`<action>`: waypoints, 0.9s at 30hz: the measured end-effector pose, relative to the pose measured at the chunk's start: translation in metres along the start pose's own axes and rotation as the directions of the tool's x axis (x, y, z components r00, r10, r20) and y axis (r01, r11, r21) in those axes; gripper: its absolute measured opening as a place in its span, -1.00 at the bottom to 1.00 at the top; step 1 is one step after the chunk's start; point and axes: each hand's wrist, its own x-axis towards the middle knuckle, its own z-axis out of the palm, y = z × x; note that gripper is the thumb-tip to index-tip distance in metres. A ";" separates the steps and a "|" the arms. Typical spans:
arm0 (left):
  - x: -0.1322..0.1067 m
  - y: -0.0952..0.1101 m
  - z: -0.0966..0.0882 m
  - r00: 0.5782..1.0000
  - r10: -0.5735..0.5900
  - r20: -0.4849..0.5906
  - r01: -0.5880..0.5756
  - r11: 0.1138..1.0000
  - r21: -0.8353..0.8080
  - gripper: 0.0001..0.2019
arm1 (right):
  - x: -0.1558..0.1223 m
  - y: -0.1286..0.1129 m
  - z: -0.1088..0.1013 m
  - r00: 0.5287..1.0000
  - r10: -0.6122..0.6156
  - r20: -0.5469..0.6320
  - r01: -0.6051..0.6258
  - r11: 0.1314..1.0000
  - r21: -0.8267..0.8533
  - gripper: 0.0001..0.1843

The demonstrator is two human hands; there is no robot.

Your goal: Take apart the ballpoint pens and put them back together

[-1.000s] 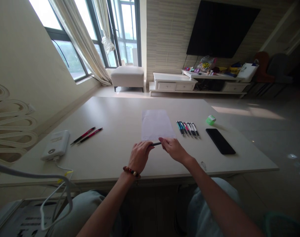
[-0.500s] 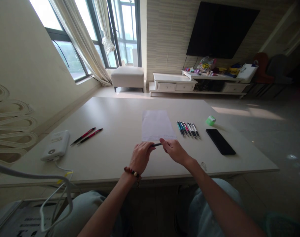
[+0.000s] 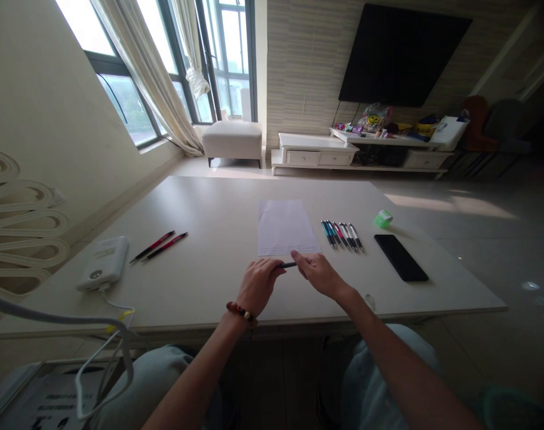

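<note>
Both hands are closed on a dark pen (image 3: 288,264), held level just in front of the paper's near edge. My left hand (image 3: 259,282), with a beaded bracelet at the wrist, grips one end. At the other end, my right hand (image 3: 320,273) has its thumb along the pen. Only a short dark middle stretch of it shows; the fingers hide the rest. Beyond the hands lies a white sheet of paper (image 3: 285,224) with lines of writing along its near edge. To its right, several pens (image 3: 342,235) lie side by side.
Two red and black pens (image 3: 164,246) lie at left, near a white power bank (image 3: 104,264) with a cable. At right are a black phone (image 3: 400,257) and a green box-like item (image 3: 383,219). A small clear object (image 3: 370,301) lies near the white table's (image 3: 209,203) front edge.
The hands have drawn very slightly apart, so a little more of the dark pen shows between them. Things on the table stay where they were.
</note>
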 end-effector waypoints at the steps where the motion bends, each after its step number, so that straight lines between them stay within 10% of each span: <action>1: 0.000 0.000 0.000 1.000 -0.003 0.005 0.003 1.000 -0.008 -0.88 | -0.001 -0.001 -0.001 1.000 -0.013 0.025 0.013 1.000 -0.004 -0.51; 8: -0.001 0.002 -0.003 0.998 -0.003 -0.056 -0.002 0.996 -0.095 -0.83 | 0.000 -0.002 0.006 0.997 -0.069 -0.041 0.072 0.995 0.067 -0.56; 12: 0.002 0.005 -0.002 0.978 -0.205 -0.023 0.181 0.903 -0.390 -0.77 | 0.003 -0.001 0.004 1.000 0.006 0.010 -0.008 0.974 0.226 -0.51; 16: 0.009 0.007 0.000 0.884 -0.453 0.113 0.278 0.317 -0.907 -0.72 | -0.002 -0.006 0.000 0.997 0.027 0.072 -0.043 0.973 0.228 -0.56; 20: 0.014 0.011 -0.001 0.856 -0.433 0.283 0.265 -0.103 -0.959 -0.77 | -0.009 -0.012 0.016 0.999 -0.043 0.033 0.033 0.962 0.271 -0.47; 23: 0.011 0.019 0.006 0.853 -0.365 0.373 0.356 -0.114 -0.927 -0.75 | -0.004 -0.012 0.021 0.978 -0.029 -0.206 0.098 0.937 0.336 -0.71; 27: -0.004 0.034 0.029 0.814 -0.190 0.549 0.579 0.195 -0.791 -0.61 | 0.015 -0.001 -0.008 0.853 0.186 -0.488 0.145 0.814 0.563 -0.78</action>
